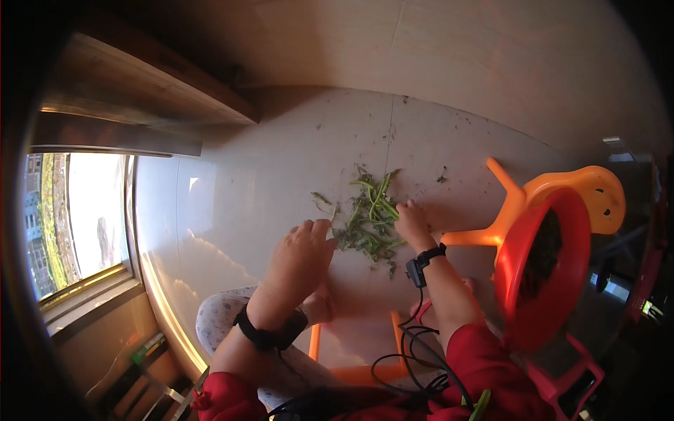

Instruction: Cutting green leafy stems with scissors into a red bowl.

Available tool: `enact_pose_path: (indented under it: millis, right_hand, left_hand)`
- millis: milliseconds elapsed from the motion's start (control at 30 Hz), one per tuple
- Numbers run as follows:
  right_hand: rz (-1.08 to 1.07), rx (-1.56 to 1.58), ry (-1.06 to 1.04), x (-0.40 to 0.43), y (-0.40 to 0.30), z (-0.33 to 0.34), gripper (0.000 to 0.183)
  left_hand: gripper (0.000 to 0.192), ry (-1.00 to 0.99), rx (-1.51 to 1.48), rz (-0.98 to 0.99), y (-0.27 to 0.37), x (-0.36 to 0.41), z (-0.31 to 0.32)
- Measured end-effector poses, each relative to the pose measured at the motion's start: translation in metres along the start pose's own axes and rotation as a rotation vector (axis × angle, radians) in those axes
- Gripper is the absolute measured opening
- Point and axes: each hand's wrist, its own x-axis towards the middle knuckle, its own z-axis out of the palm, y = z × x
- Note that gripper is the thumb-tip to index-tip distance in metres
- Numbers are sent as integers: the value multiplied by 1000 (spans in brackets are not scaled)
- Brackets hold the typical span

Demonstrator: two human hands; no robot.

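Green vegetable stems and leafy scraps [371, 226] lie in a loose pile on the pale tiled floor [274, 200]. My right hand [413, 223] is at the pile's right side, its fingers closed around the lower ends of some green stems [383, 197]. Just left of the scraps, my left hand [300, 258] is raised with bent fingers turned down; the back of the hand hides whether it holds anything. Each wrist wears a black strap with a device.
A red plastic basin [571, 294] with dark contents is at the right, against an orange chair-like stool [605, 194]. Black cables [416, 342] loop by my right forearm. Wooden beams [174, 79] and a window [95, 210] are at the left. Small crumbs dot the floor.
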Motion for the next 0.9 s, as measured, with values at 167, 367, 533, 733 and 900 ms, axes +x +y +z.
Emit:
enact_pose_path:
  millis: [167,367,533,733,900]
  right_hand:
    - [-38,430,-115,-20,5,-6,29]
    - [8,504,-218,0,-37,-37,32]
    - [102,340,347,41,-20,-1,29]
    - [302,447,109,71,-15,6,33]
    - [287,592,-82,69,-35,-23,29]
  left_hand:
    - [28,62,68,21,4,-5,-16]
    - [31,60,-39,-164,7,-19,-32]
    - [33,64,-36,-148,4,-15,-24]
    - [34,-35,-3,-168,2,-12,-21]
    - [35,-23,-22,-199,-2,-13,-24]
